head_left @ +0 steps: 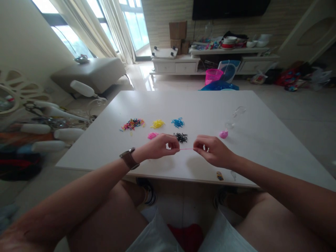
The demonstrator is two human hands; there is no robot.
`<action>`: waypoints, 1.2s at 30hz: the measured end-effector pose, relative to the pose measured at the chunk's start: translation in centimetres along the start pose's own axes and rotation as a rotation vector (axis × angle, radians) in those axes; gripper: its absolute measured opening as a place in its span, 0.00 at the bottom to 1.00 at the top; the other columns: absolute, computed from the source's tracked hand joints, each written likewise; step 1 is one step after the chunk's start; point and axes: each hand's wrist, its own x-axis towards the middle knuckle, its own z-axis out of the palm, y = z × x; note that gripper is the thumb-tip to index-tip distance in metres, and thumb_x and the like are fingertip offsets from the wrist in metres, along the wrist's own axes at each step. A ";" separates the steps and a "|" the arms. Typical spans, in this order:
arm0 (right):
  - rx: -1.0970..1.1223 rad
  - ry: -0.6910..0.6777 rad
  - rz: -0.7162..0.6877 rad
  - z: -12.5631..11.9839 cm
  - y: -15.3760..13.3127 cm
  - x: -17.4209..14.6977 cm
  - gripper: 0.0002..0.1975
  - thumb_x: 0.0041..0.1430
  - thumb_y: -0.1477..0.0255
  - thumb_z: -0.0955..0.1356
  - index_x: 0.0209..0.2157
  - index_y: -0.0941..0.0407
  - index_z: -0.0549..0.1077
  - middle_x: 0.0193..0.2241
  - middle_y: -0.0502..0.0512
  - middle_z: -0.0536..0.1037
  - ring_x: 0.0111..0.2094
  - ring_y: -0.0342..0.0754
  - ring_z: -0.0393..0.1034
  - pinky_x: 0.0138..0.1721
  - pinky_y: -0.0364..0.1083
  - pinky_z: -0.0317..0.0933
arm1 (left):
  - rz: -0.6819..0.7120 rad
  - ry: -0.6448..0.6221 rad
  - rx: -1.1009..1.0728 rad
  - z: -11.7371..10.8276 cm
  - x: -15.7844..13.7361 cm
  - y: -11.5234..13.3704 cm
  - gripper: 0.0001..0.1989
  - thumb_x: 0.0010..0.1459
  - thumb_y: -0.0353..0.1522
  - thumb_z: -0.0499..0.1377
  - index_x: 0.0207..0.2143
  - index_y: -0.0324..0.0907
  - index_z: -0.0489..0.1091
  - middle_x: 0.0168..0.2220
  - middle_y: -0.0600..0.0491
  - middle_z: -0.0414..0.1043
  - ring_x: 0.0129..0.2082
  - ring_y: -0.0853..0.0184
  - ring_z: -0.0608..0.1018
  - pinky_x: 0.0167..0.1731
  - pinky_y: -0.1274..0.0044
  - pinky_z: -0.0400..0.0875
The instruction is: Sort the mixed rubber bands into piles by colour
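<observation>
1. My left hand [160, 147] and right hand [212, 150] each pinch 1 end of a pink rubber band [186, 149], fingertips pressed together
2. The band is stretched taut, long axis running left to right, just above the white table [262, 140]
3. The black band pile [181, 137] lies just beyond it, the pink pile [152, 135] beside my left hand

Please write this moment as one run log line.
left hand: pinches pink band | right hand: pinches other end | band: stretched above white table | nearby: black bands pile
</observation>
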 end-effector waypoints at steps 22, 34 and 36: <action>0.020 -0.016 -0.055 0.5 -0.5 -0.4 0.07 0.64 0.73 0.66 0.30 0.56 0.71 0.27 0.51 0.72 0.27 0.43 0.64 0.30 0.43 0.57 | -0.013 0.021 -0.042 0.9 0.1 0.6 0.10 0.56 0.35 0.65 0.39 0.39 0.75 0.35 0.50 0.77 0.29 0.71 0.76 0.32 0.79 0.71; 0.033 -0.069 -0.068 0.8 -0.6 -0.6 0.05 0.62 0.75 0.66 0.32 0.56 0.73 0.27 0.50 0.73 0.27 0.42 0.66 0.30 0.42 0.58 | 0.067 -0.035 0.048 2.0 0.4 1.6 0.09 0.64 0.32 0.58 0.36 0.40 0.78 0.33 0.50 0.79 0.31 0.70 0.77 0.35 0.79 0.69; 0.010 -0.063 -0.088 0.6 -0.8 -0.6 0.05 0.62 0.76 0.66 0.32 0.56 0.73 0.28 0.51 0.74 0.27 0.42 0.66 0.30 0.42 0.58 | 0.061 -0.029 0.048 1.5 0.3 1.6 0.09 0.64 0.32 0.59 0.35 0.40 0.78 0.33 0.50 0.79 0.31 0.70 0.77 0.34 0.79 0.69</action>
